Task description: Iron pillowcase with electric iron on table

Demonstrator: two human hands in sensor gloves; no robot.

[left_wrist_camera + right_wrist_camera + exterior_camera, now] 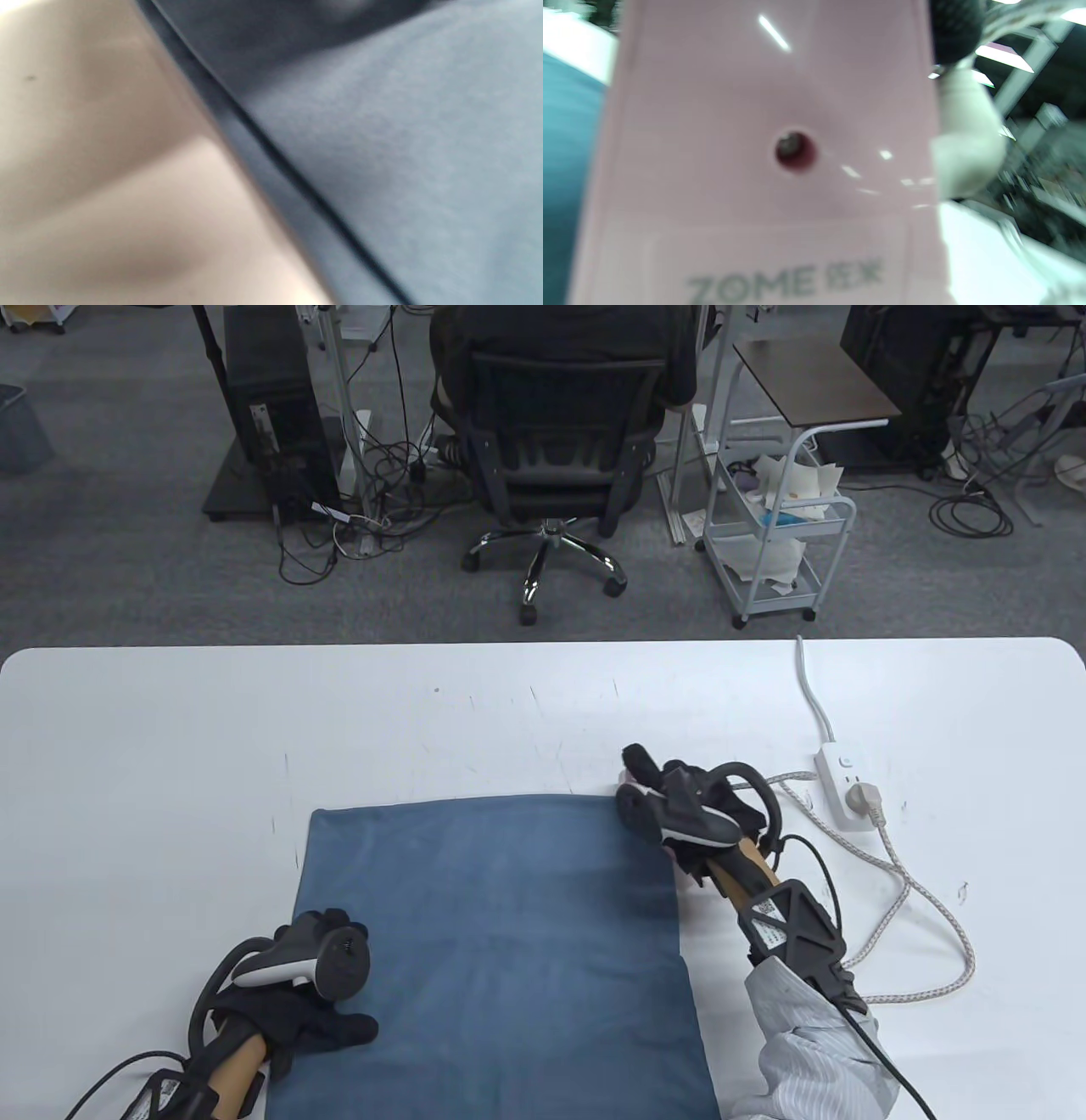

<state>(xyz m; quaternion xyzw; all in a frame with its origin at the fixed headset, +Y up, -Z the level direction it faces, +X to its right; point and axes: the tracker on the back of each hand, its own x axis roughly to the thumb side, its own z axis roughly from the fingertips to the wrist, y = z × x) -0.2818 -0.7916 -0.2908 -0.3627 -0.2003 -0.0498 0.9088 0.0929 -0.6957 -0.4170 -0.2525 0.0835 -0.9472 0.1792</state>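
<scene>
A blue pillowcase (509, 950) lies flat on the white table (170, 746), reaching to the near edge of the table view. My left hand (318, 984) rests flat on its left edge, fingers relaxed; the left wrist view is a blurred close-up of the pillowcase hem (382, 148) against the table (106, 169). My right hand (679, 810) grips the pink electric iron (626, 774) at the pillowcase's far right corner, and the hand hides most of it. In the right wrist view the iron (772, 169), its body marked ZOME, fills the frame, with the pillowcase (564, 169) at left.
A white power strip (836, 780) lies right of the iron with a plug (867, 799) in it. A braided cord (925, 899) loops over the table on the right. Beyond the far edge are an office chair (551, 449) and a wire cart (780, 534).
</scene>
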